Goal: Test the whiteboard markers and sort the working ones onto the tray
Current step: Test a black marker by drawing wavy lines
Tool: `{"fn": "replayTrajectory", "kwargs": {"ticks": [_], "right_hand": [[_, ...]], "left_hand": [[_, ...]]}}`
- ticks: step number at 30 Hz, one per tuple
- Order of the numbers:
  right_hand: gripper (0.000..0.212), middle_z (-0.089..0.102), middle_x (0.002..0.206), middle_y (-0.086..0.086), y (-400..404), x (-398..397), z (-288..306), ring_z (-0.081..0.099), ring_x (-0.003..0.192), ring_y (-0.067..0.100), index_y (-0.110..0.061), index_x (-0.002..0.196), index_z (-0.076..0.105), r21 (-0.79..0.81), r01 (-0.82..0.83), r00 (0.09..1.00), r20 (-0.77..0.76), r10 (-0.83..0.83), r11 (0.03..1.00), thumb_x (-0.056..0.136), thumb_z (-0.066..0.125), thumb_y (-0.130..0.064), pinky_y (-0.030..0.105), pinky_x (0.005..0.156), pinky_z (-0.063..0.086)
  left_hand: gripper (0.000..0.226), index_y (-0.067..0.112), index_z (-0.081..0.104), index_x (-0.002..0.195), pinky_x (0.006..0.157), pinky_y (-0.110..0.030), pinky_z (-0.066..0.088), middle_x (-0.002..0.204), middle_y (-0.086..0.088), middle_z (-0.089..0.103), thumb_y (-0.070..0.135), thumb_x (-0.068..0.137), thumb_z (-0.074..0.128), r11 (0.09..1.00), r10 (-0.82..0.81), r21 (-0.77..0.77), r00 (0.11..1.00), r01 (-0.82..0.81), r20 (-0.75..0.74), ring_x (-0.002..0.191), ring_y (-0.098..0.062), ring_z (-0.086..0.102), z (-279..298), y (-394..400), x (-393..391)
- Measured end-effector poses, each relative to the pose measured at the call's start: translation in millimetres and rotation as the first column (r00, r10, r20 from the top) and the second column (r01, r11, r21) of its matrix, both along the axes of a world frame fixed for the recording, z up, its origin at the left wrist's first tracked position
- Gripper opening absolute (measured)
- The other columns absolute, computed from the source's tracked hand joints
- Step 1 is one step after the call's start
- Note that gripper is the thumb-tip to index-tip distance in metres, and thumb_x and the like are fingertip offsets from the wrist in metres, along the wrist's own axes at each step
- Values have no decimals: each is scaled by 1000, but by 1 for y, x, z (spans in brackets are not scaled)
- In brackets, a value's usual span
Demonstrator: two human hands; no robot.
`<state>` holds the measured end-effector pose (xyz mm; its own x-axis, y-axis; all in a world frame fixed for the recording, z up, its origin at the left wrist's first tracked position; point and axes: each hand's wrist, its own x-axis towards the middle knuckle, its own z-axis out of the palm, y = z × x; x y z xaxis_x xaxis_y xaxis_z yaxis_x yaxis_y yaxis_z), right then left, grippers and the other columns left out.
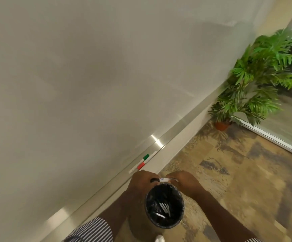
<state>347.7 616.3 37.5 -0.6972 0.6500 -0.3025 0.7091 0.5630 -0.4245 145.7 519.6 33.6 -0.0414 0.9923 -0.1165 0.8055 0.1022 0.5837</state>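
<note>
Whiteboard (89,75) fills the wall beyond the hands, its metal tray (161,140) carrying a green-capped marker (142,160) and a red-capped marker (146,161) just past the left hand (142,180). Both hands grip one marker (161,180) between them, the left at its black cap, the right hand (185,181) hiding the barrel's end. Below them a bin (164,206) holds markers (blurred, uncountable).

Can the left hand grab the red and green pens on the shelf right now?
Probably not yet: the left hand and right hand both grip a black marker. The tray markers lie close, nothing covering them.
</note>
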Motion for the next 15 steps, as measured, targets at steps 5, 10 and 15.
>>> {"fn": "replayTrajectory", "kwargs": {"ticks": [5, 10, 15], "right_hand": [[32, 68, 130, -8, 30, 12, -28, 63, 117, 15, -31, 131, 65, -30, -8, 997, 83, 11, 1000, 102, 52, -31, 30, 96, 50], [57, 55, 148, -4, 48, 20, -34, 50, 133, 19, -34, 155, 36, -52, -11, 996, 87, 16, 999, 102, 56, -40, 35, 106, 42], [70, 31, 164, -8, 57, 2, -40, 37, 144, 18, -46, 158, 15, -38, -73, 997, -8, 73, 997, 101, 56, -42, 42, 116, 37]], "left_hand": [[28, 33, 73, 104, 78, -26, 45, 99, 13, 73, 47, 95, 50, 1000, -18, 9, 993, 19, -114, 87, -5, 61, -44, 33, 16], [52, 33, 52, 143, 123, -41, 26, 156, 12, 42, 50, 94, 59, 995, -82, 48, 986, 90, -144, 147, -10, 33, -82, 40, 16], [61, 23, 45, 145, 114, -53, 22, 158, -9, 40, 60, 97, 39, 986, -127, 63, 942, 153, -309, 145, -29, 39, -78, 45, 8]]}}
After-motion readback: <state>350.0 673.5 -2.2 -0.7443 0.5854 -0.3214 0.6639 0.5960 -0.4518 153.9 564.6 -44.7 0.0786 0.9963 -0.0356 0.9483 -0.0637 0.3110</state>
